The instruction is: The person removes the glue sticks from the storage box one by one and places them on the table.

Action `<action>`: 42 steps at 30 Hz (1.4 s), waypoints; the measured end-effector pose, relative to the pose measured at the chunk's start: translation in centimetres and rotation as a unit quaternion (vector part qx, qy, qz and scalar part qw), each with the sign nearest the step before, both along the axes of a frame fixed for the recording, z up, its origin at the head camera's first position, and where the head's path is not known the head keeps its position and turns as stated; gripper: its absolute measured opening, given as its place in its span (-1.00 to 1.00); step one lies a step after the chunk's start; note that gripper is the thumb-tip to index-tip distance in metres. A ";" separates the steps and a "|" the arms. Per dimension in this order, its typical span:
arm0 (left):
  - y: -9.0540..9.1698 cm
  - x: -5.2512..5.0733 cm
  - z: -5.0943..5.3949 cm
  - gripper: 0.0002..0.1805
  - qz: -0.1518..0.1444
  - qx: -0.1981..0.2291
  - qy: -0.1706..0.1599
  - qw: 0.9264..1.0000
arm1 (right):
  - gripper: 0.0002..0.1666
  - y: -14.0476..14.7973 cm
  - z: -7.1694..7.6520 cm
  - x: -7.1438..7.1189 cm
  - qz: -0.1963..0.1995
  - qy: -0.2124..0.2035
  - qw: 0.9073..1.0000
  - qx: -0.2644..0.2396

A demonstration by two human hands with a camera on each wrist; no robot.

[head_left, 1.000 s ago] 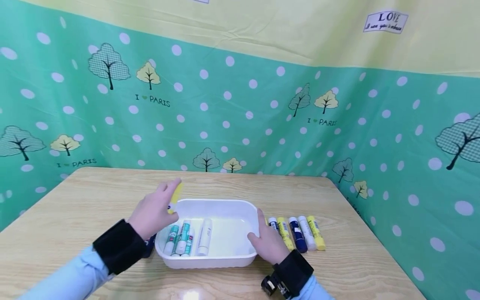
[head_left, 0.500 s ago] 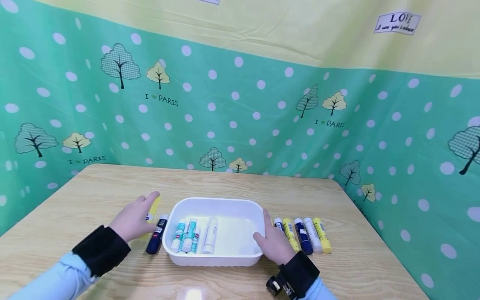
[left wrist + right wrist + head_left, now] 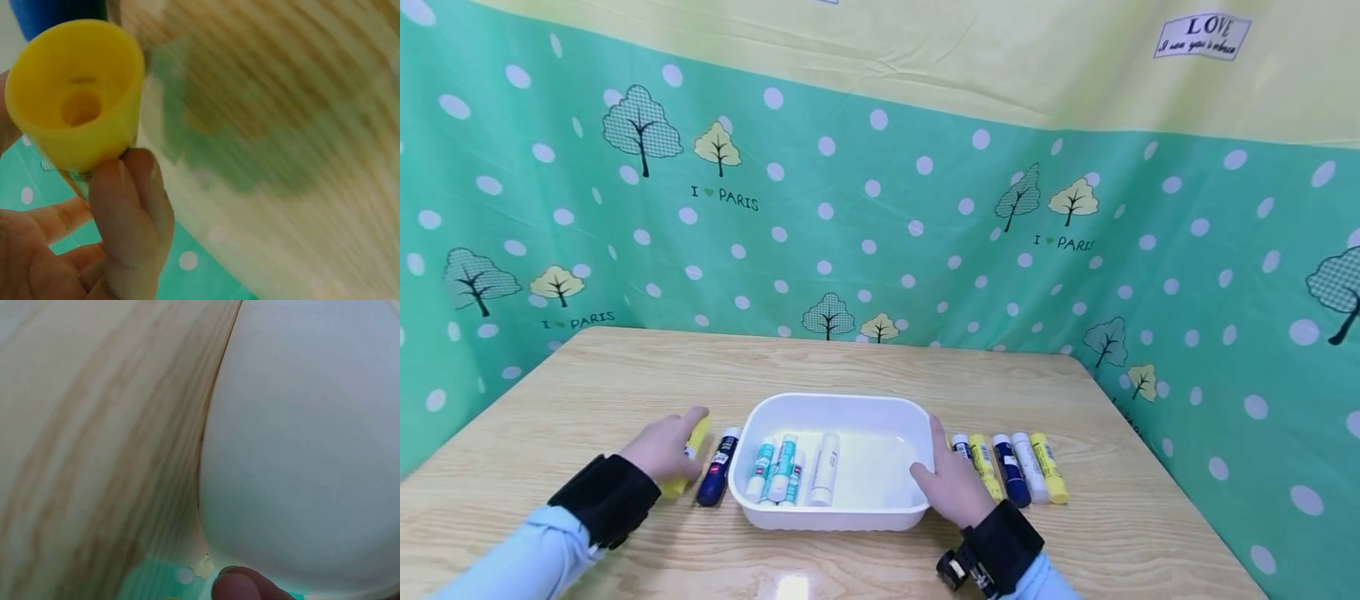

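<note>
My left hand (image 3: pixel 662 450) pinches a yellow glue stick (image 3: pixel 697 440) low over the table, just left of a dark blue glue stick (image 3: pixel 718 467). Its hollow yellow end (image 3: pixel 75 81) faces the camera in the left wrist view, fingers against its side. At the right end of a white plastic tub (image 3: pixel 842 521), my right hand (image 3: pixel 953 483) grips the rim, thumb on the inner side. Inside the tub, several teal-and-white glue sticks (image 3: pixel 782 467) lie bunched at the left, beside a larger white glue stick (image 3: pixel 825 469). The tub wall (image 3: pixel 300 444) fills much of the right wrist view.
Right of the tub lies a row of glue sticks: yellow (image 3: pixel 985 467), dark blue (image 3: pixel 1011 471), white (image 3: pixel 1030 468) and another yellow one (image 3: pixel 1048 468). My right hand partly hides the row's left end. A patterned green cloth (image 3: pixel 850 208) hangs behind the wooden table (image 3: pixel 647 367).
My left hand has carried the yellow glue stick left from above the tub's edge and lowered it beside the dark blue one. The right hand stays on the rim. The view has shifted slightly.
</note>
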State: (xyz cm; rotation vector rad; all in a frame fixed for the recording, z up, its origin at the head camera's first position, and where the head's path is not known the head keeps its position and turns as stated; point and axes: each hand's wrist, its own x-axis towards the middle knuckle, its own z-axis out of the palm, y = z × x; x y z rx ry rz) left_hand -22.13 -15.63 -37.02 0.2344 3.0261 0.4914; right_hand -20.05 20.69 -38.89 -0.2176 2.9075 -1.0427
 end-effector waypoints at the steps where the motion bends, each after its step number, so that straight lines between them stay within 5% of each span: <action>1: 0.0 -0.1 -0.2 -0.13 0.001 0.001 -0.006 1.000 | -0.12 0.0 0.0 0.0 0.000 0.000 1.000 -0.001; 12: 0.2 -0.4 -0.4 -0.10 0.015 0.010 -0.041 0.999 | -0.13 -0.2 0.2 0.1 -0.003 -0.001 1.000 -0.003; 26: 0.3 -0.5 -0.7 -0.19 0.001 0.009 -0.046 0.999 | -0.12 -0.1 0.4 0.2 0.002 0.001 1.000 0.003; 42: 0.8 -0.6 -1.3 -0.45 -0.008 0.015 -0.006 1.000 | -0.12 0.0 0.4 0.1 0.000 -0.004 1.000 0.003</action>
